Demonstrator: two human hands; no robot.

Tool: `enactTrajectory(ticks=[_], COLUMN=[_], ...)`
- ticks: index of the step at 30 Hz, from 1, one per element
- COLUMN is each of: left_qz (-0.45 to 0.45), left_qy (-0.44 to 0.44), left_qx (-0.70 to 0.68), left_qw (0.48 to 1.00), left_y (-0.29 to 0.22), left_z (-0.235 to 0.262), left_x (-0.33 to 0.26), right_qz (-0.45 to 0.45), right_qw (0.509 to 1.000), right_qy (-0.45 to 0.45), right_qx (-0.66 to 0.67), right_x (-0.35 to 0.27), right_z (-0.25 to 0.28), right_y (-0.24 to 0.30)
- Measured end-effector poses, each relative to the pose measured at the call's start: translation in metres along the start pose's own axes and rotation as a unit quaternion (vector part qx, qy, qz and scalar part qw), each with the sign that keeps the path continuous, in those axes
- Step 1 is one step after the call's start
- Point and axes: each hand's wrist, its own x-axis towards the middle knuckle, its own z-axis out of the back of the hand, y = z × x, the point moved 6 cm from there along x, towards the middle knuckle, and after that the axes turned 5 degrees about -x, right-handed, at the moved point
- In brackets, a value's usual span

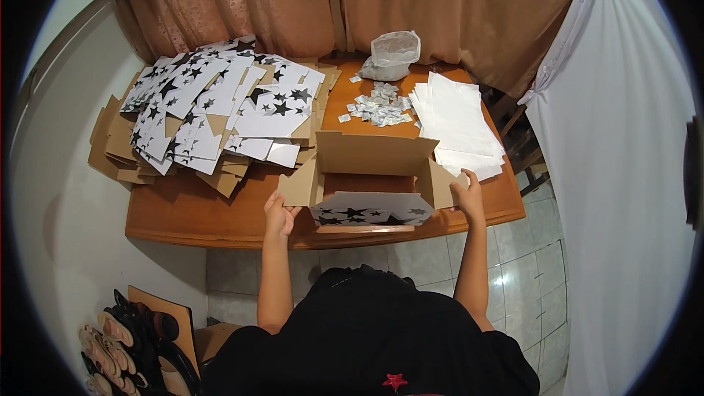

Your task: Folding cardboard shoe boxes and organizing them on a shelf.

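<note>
A cardboard box with a white, black-starred outer face stands open at the near edge of the wooden table. My left hand grips its left side flap. My right hand holds the right side flap. The front flap with stars folds down toward me. Brown inner walls of the box face up.
A big heap of flat star-printed box blanks covers the table's left half. A stack of white sheets lies at right, small silver packets and a white bag behind the box. Shoes sit on the floor at left.
</note>
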Motion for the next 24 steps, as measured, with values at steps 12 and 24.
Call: enactTrajectory(ticks=[12,24], left_qz=[0.047,-0.156], left_qy=[-0.063,0.062], left_qx=[0.013,0.752], left_qw=[0.997,0.637], left_y=[0.032,-0.009], left_z=[0.016,-0.08], left_x=[0.018,-0.006], right_qz=[0.135,0.085], right_qw=[0.981,0.901], right_qy=[-0.103,-0.134], right_qx=[-0.094,-0.404], right_x=[0.022,-0.008], right_z=[-0.004,-0.045], right_y=[-0.091,-0.005])
